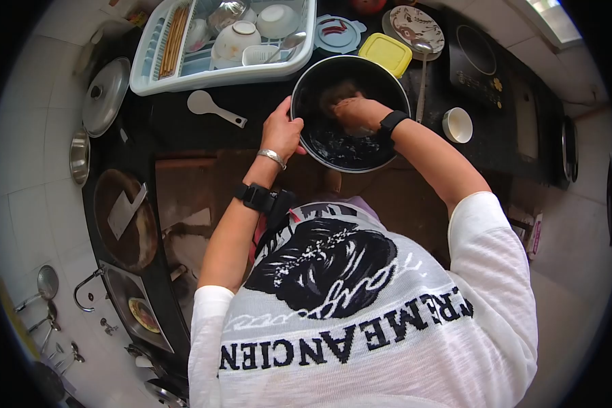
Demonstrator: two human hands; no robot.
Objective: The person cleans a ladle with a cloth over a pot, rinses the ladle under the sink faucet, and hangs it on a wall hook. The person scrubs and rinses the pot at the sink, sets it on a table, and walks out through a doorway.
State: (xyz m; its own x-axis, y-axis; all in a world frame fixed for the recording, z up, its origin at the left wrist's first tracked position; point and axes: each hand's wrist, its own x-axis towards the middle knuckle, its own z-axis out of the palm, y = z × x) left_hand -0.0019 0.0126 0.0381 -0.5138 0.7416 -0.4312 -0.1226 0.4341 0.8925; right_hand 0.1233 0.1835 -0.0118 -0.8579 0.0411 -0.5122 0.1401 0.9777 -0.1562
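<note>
Nearest: wht knit shirt (333, 285) w/ blk lettering. Both arms reach fwd from it. L hand (281, 129) is clamped on the L side of the blk pot (311, 85), fingers bent at the rim; metal bracelet (272, 158) on that wrist, blk strap (255, 197) further up the forearm. Pot sits at the counter's front edge, mouth up, wet sheen inside. R hand (357, 113), blk wristband (393, 121) above it, is down inside the pot, fingers curled, by a blurry brownish patch; can't tell how far the fingers close or if they grip anything.

Round board (109, 194) off to the L w/ cleaver (124, 214) lying on it. Wht paddle (217, 110) on the blk counter, L of pot; wht cup (457, 125) R of pot, well apart from L hand.

Past the pot: yellow container (385, 55), then pale-blue lid (338, 34) w/ red bits on top. Long-handled spoon (421, 81) leans w/ its head on a patterned plate (425, 19). Dish rack (207, 83), far L, holds bowls (236, 44) & chopsticks (174, 42). Blk cooktop (474, 64), far R.
</note>
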